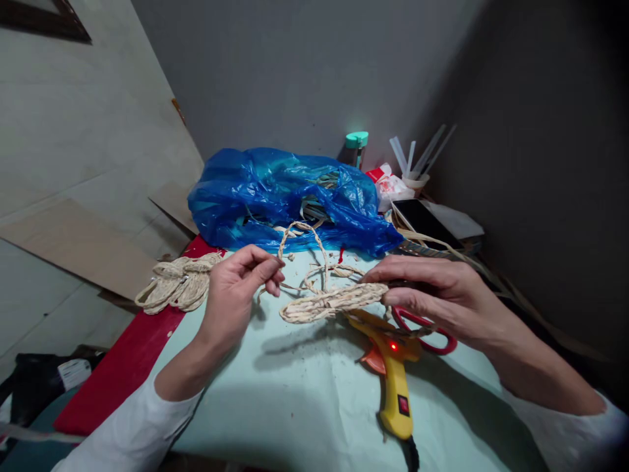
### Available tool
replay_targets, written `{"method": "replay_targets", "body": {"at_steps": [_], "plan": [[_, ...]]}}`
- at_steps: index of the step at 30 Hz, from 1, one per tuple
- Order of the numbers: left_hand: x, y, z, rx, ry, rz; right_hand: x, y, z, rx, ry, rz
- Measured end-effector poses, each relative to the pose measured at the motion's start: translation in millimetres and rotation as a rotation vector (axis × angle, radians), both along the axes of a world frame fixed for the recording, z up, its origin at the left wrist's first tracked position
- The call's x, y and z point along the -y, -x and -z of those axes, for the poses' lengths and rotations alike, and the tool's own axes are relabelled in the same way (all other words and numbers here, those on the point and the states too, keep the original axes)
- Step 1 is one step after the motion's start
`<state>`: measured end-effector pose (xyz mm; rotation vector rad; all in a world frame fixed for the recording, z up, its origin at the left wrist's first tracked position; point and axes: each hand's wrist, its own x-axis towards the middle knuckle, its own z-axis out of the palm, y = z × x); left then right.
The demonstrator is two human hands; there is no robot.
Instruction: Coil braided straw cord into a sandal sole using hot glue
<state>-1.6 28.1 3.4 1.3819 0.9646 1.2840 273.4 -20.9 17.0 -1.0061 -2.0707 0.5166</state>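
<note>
White sleeves (135, 426) nearest, coming in from both bottom corners. Left hand (246, 278): thumb and fingers pinched together on a twisted strand (322, 246), which arcs up from the grip and down behind the coil. Right hand (437, 295): grip clamped on the right end of the coil (334, 303), thumb below, fingers on top; coil is held above the counter (275, 413), lying roughly level between the hands. Under the coil and right hand: yellow glue gun (394, 393), handle toward camera, red light on. Red-handled scissors (449, 344) just beside it, partly hidden by the right hand. Tied bundles (184, 285) sit left of the left hand, overlapping the red edge (122, 373). Behind: blue bag (275, 183), black-screened device (427, 223) to its right, cup (415, 183) of translucent sticks (399, 155) by the wall.
</note>
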Motion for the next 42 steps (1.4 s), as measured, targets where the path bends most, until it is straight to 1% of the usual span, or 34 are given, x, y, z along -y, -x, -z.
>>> {"method": "replay_targets", "body": {"at_steps": [2, 5, 8, 11, 16, 19, 22, 25, 27, 30, 34, 37, 39, 42], "plan": [[6, -2, 1.9, -0.069, 0.026, 0.075, 2, 0, -1.2, -0.012, -0.001, -0.013], [13, -4, 4.1, -0.173, 0.042, 0.136, 3, -1, -3.3, 0.01, -0.009, -0.042], [16, -6, 4.4, -0.186, 0.101, 0.213, 3, -1, -5.6, 0.035, -0.043, -0.079], [14, -7, 2.4, -0.104, 0.248, 0.345, 3, 1, -8.7, 0.039, -0.069, -0.122], [17, -11, 1.7, 0.149, 0.501, 0.609, 6, 5, -11.5, 0.061, -0.057, -0.153], [21, -15, 5.9, 0.168, 0.613, 0.761, 5, 5, -9.1, 0.045, -0.041, -0.194], [23, -19, 9.9, 0.148, 0.65, 0.835, 3, 5, -6.5, 0.002, -0.018, -0.234], [25, -21, 10.9, 0.128, 0.661, 0.825, 3, 8, -4.6, -0.001, -0.009, -0.261], [26, -21, 10.1, 0.089, 0.615, 0.778, 5, 12, -3.1, 0.025, 0.007, -0.278], [28, -21, 7.3, -0.071, 0.453, 0.689, 8, 19, -0.3, 0.05, 0.006, -0.293], [27, -19, 1.1, -0.341, 0.14, 0.593, 13, 23, 2.7, 0.086, 0.028, -0.262], [26, -18, -4.4, -0.492, -0.074, 0.492, 14, 24, 5.3, 0.123, 0.023, -0.264], [26, -18, -6.3, -0.529, -0.141, 0.429, 16, 26, 7.8, 0.189, -0.014, -0.241], [27, -17, -5.0, -0.519, -0.174, 0.363, 19, 30, 11.3, 0.282, -0.111, -0.163]]}}
